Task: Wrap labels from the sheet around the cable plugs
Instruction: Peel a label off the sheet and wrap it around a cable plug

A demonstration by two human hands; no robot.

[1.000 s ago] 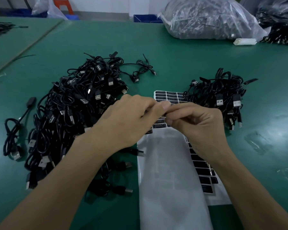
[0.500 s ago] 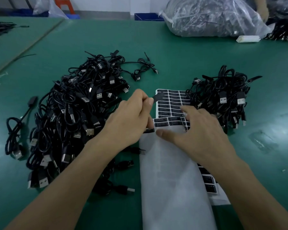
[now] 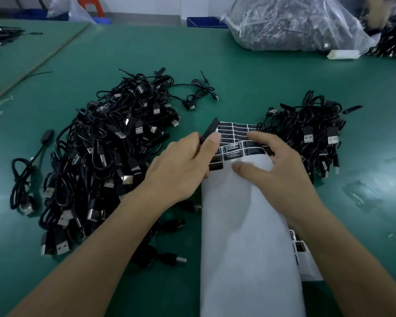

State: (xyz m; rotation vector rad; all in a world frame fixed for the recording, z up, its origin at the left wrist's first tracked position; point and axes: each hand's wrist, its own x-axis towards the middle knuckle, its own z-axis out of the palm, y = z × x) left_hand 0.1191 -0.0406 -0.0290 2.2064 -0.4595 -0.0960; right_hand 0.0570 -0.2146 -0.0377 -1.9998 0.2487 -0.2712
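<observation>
A white label sheet (image 3: pixel 245 216) lies in front of me, with rows of black labels (image 3: pixel 234 130) at its far end. My left hand (image 3: pixel 183 165) pinches a black cable plug (image 3: pixel 209 131) between thumb and fingers just left of the labels. My right hand (image 3: pixel 272 165) rests on the sheet with fingers spread, fingertips on a bent-up row of labels (image 3: pixel 249 148). A big heap of black USB cables (image 3: pixel 96 156) lies to the left. A smaller cable pile (image 3: pixel 306 131) sits at the right.
The green table (image 3: pixel 238 83) stretches ahead. A clear plastic bag of cables (image 3: pixel 293 24) and a small white block (image 3: pixel 343 54) sit at the far right. One loose cable (image 3: pixel 21 179) lies at the far left. Blue bins (image 3: pixel 206 21) stand behind the table.
My hands, joined around the plug a second ago, have parted. The left keeps the plug. The right has dropped onto the sheet and reached the label rows.
</observation>
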